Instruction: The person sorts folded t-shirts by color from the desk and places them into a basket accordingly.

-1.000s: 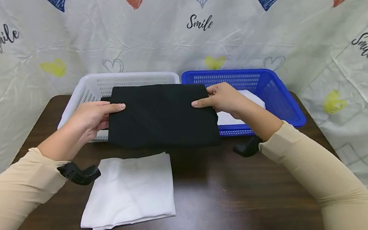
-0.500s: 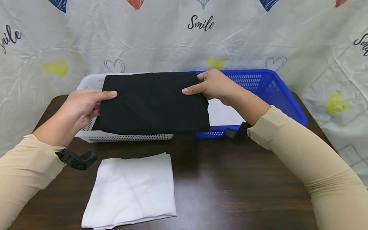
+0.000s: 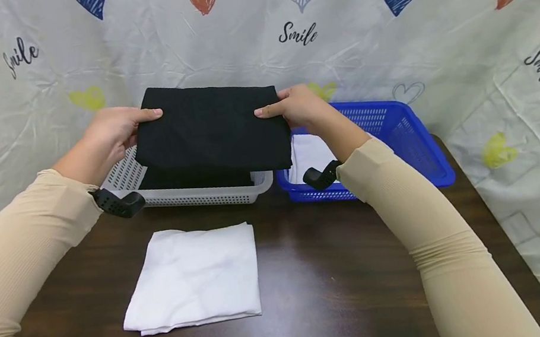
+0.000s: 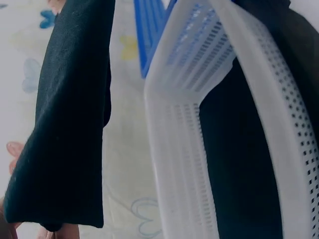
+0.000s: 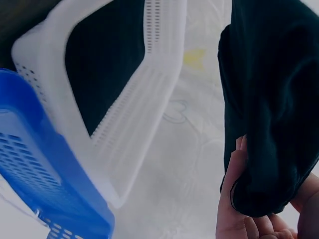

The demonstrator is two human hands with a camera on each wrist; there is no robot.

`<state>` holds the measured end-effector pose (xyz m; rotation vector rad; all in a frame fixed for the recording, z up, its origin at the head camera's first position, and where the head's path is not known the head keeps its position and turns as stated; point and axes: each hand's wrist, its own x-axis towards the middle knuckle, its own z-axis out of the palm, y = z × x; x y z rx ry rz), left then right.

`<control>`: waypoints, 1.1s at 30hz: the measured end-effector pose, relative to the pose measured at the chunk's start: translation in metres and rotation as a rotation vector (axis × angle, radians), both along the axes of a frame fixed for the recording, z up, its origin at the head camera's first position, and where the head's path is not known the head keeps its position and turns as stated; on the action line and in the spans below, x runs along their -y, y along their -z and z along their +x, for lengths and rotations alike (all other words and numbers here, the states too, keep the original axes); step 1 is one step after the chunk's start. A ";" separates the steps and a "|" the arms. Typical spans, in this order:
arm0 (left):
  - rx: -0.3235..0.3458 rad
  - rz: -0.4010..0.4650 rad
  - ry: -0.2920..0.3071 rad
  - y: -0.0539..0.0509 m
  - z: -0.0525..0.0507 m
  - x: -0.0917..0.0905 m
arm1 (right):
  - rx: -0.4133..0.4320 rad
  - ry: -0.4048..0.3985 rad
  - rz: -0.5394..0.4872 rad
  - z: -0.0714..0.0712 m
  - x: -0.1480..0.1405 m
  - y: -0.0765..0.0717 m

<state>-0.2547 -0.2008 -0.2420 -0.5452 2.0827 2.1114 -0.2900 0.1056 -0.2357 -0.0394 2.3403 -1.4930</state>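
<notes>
A folded black cloth [image 3: 211, 127] is held up above the white basket [image 3: 199, 196] in the head view. At its left edge my left hand [image 3: 115, 135] pinches it, thumb on top; my right hand [image 3: 300, 108] pinches the right edge the same way. The left wrist view shows the raised cloth [image 4: 70, 119] apart from the basket [image 4: 174, 149], where more black cloth [image 4: 239, 159] lies. In the right wrist view, fingers of my right hand [image 5: 259, 214] curl round the lower end of the held cloth [image 5: 274, 109].
A blue basket [image 3: 406, 138] with white cloth [image 3: 308, 155] in it stands right of the white one. Nearer on the dark table [image 3: 346, 293] lies a folded white cloth [image 3: 194, 278]. A curtain [image 3: 236, 36] printed with hearts hangs behind the baskets.
Both hands have moved the black cloth away from me, up and slightly left in the head view, over the white basket. Black cloth inside that basket now shows below it.
</notes>
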 end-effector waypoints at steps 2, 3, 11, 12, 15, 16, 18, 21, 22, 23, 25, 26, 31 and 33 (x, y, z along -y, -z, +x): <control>-0.012 -0.007 0.002 -0.001 -0.004 0.002 | 0.007 0.018 -0.023 -0.004 0.004 -0.002; -0.020 -0.011 0.000 -0.002 -0.005 0.003 | 0.009 0.025 -0.030 -0.006 0.006 -0.002; -0.037 -0.017 -0.028 -0.003 -0.017 0.007 | 0.016 0.088 -0.117 -0.017 0.018 0.000; -0.034 -0.018 -0.028 -0.002 -0.018 0.008 | 0.020 0.088 -0.121 -0.018 0.020 0.001; -0.026 -0.037 -0.031 0.000 -0.020 0.013 | 0.031 0.088 -0.119 -0.021 0.025 0.005; -0.026 -0.043 -0.034 0.001 -0.021 0.015 | 0.033 0.088 -0.117 -0.023 0.026 0.006; -0.022 -0.047 -0.041 0.003 -0.022 0.018 | 0.037 0.092 -0.114 -0.025 0.030 0.009; -0.018 -0.050 -0.038 0.005 -0.024 0.022 | 0.046 0.110 -0.115 -0.030 0.035 0.011; -0.014 -0.052 -0.036 0.006 -0.024 0.024 | 0.053 0.116 -0.121 -0.031 0.037 0.012; -0.008 -0.054 -0.039 0.006 -0.025 0.025 | 0.060 0.121 -0.125 -0.033 0.039 0.013; -0.006 -0.066 -0.042 0.007 -0.026 0.028 | 0.071 0.131 -0.132 -0.036 0.043 0.014; -0.007 -0.069 -0.044 0.007 -0.027 0.029 | 0.081 0.138 -0.140 -0.037 0.044 0.014; -0.043 -0.065 -0.084 0.008 -0.031 0.030 | 0.094 0.157 -0.156 -0.042 0.051 0.017; -0.059 -0.069 -0.115 0.010 -0.032 0.031 | 0.094 0.166 -0.159 -0.043 0.054 0.019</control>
